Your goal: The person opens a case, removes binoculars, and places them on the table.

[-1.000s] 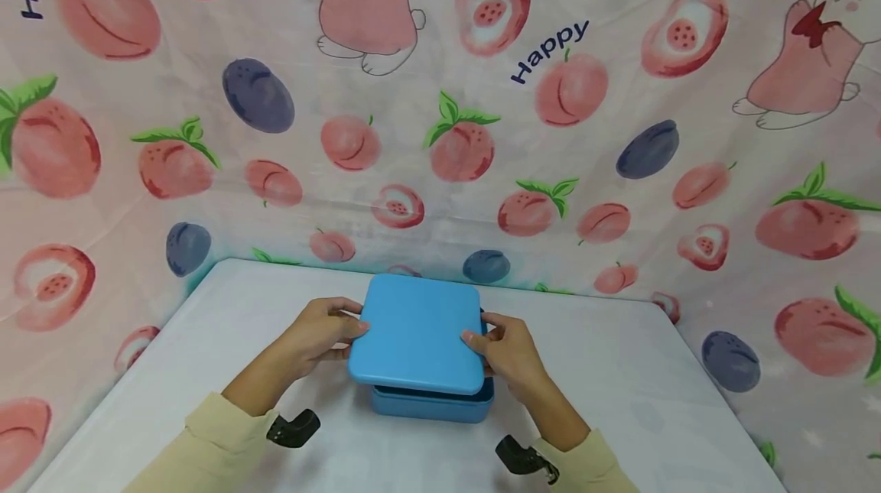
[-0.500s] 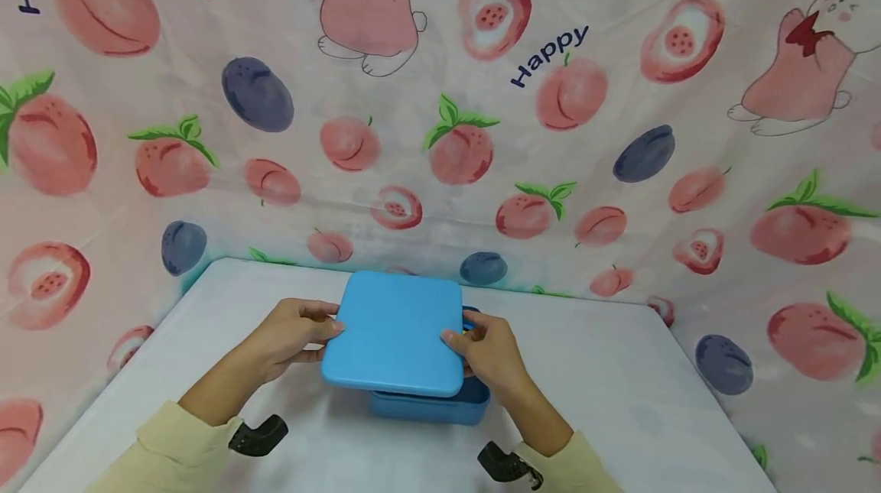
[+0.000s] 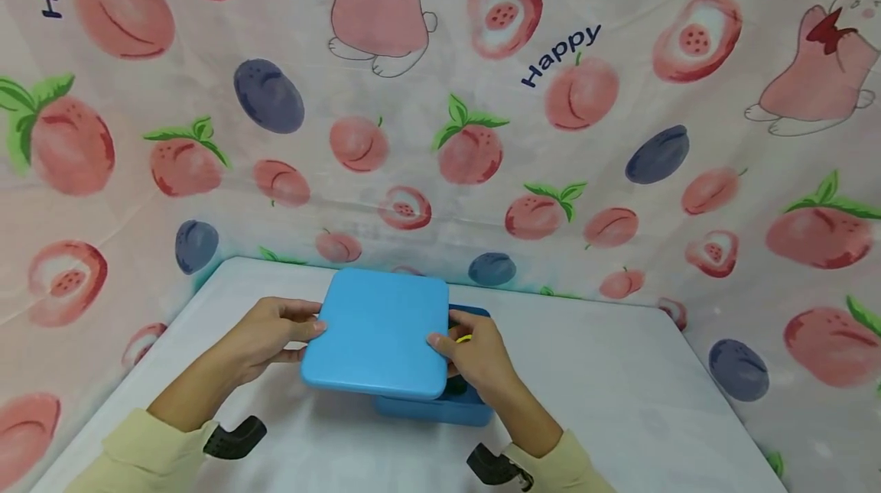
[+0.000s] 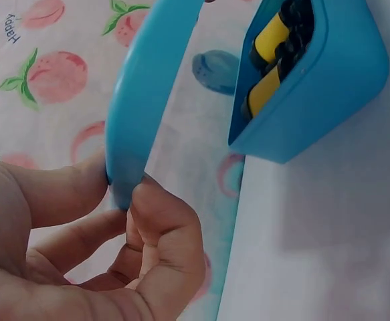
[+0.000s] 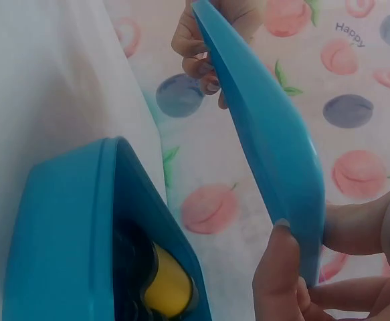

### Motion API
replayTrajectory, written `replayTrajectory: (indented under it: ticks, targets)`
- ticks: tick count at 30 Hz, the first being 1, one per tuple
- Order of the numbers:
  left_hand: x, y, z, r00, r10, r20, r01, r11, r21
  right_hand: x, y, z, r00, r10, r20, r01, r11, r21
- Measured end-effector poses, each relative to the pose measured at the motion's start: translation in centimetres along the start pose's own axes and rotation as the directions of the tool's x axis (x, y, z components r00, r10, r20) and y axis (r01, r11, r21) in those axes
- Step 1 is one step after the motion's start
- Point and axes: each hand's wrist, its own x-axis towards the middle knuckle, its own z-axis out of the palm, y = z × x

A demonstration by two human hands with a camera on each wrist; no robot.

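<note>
In the head view a flat blue lid with rounded corners is held above and to the left of an open blue box. My left hand pinches the lid's left edge between thumb and fingers. At the opposite edge, my right hand grips it with the thumb on top. Both wrist views show a gap between lid and box. Inside the box lie black-and-yellow objects, one yellow part showing in the right wrist view; their kind is not clear. The lid hides part of the box from above.
The box stands on a white-covered table. Behind it hangs a cloth printed with peaches, plums and rabbits. Black wrist mounts stick out from both sleeves.
Both hands have carried the lid to the left, off the box, which has stayed in place. More of the box's right side and some of its contents now show.
</note>
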Motion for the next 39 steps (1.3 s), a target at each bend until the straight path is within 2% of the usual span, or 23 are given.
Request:
replayTrajectory:
  ticks: [8,24,29,39]
  targets:
    - [-0.6,-0.6,-1.6,1.000,0.006,-0.003,-0.006,1.000,0.025,0.4,-0.5,1.2,0.999,-0.008,0.041,0.008,1.000,0.011]
    - [-1.5,-2.3,-5.9,1.000,-0.011,-0.022,0.013,0.998,0.067,1.4,-1.5,5.7,0.999,-0.021,0.040,0.021,1.000,0.012]
    - [-1.5,-2.8,-7.0,0.999,-0.014,-0.035,0.017,0.996,0.088,1.7,-1.7,7.0,0.999,-0.022,0.030,0.022,1.000,0.013]
    - [-1.3,-3.8,-9.4,1.000,-0.004,-0.004,0.005,0.991,0.135,2.3,-1.9,9.2,1.000,0.002,0.030,-0.002,1.000,0.014]
